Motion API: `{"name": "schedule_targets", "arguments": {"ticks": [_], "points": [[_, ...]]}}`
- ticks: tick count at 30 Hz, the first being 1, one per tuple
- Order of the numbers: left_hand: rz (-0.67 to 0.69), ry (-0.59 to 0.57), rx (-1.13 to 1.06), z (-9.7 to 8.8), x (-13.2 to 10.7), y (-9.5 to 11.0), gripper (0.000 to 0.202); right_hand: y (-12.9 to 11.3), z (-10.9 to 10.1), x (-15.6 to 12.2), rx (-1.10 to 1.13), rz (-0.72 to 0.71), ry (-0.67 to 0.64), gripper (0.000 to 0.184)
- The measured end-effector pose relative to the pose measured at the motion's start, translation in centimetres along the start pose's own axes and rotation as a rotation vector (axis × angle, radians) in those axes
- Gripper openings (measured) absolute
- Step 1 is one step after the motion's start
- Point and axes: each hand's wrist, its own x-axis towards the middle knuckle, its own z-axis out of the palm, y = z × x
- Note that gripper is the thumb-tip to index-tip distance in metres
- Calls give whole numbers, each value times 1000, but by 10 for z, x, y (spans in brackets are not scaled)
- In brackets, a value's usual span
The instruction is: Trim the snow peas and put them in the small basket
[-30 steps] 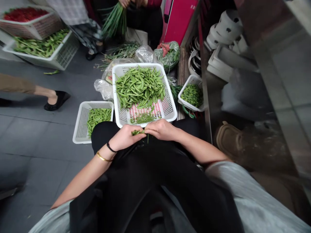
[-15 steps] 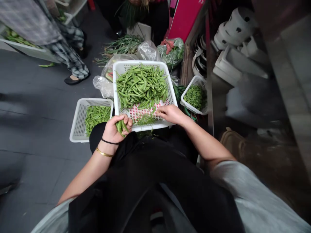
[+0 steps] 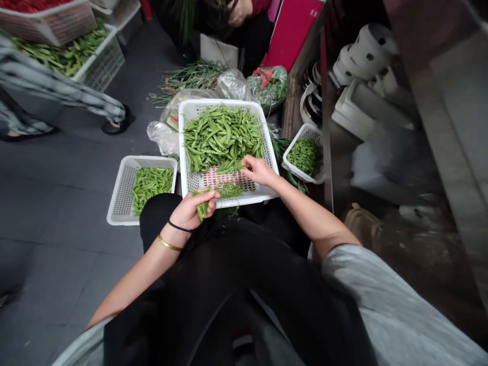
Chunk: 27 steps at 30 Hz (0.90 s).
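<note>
A white basket (image 3: 182,147) sits before me, heaped with green pea pods (image 3: 224,132). Thin green trimmings (image 3: 231,190) lie on its bare front part. Several pods (image 3: 202,207) are gripped in my left hand (image 3: 187,211), which is closed at the basket's front left corner. Over the pile's near right edge, my right hand (image 3: 258,170) is closed in a pinch on a pea pod (image 3: 240,165), partly hidden by the fingers. To the left on the floor, a smaller white basket (image 3: 119,195) holds more pods (image 3: 152,184).
A basket of leafy greens (image 3: 304,155) stands right. Behind lie long green stalks (image 3: 194,79) and a bag of greens (image 3: 272,86). A person's leg (image 3: 80,94) is at left, near stacked baskets (image 3: 102,66). Another person's hand (image 3: 239,11) shows at the back.
My right hand has moved up from the trimmings to the pile's near edge. My left hand has shifted slightly right with its pods. The person at left has stepped further left.
</note>
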Motion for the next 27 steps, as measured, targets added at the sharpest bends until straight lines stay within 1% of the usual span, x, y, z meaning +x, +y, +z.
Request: {"name": "schedule_targets", "arguments": {"ticks": [1,2,3,4,6,7,9,11,13,15,16,18,21,23,25,27], "points": [[-5,16,22,4,1,-3,27,-11,-4,-13,99,-62,163,15],[1,31,37,8,3,-6,30,-23,-5,-26,157,-152,288,13],[17,43,43,12,3,-9,31,-36,-5,-38,181,-253,349,12],[41,51,46,16,4,-11,30,-48,-4,-48,181,-361,385,11],[103,60,62,20,2,-14,27,-67,-1,-63,159,-505,418,13],[131,64,78,21,0,-14,27,-74,-2,-67,157,-542,419,14],[165,67,121,20,-8,-12,28,-83,-7,-71,208,-569,371,17],[171,49,171,19,-17,-8,27,-86,-16,-70,341,-513,318,19],[155,9,228,18,-25,-4,25,-87,-26,-68,502,-379,308,17],[125,-52,279,19,-30,-2,23,-91,-33,-65,600,-257,301,13],[112,-82,293,20,-31,-2,22,-93,-35,-64,607,-234,279,12],[96,-126,283,20,-31,-5,22,-100,-35,-62,552,-222,240,14],[123,-132,212,21,-27,-10,20,-107,-30,-61,399,-172,245,18],[154,-122,183,21,-24,-13,19,-108,-27,-61,373,-119,250,18],[169,-108,190,22,-24,-13,19,-104,-26,-62,485,-70,239,15],[170,-94,218,24,-25,-11,19,-99,-27,-61,700,-35,183,14]]}}
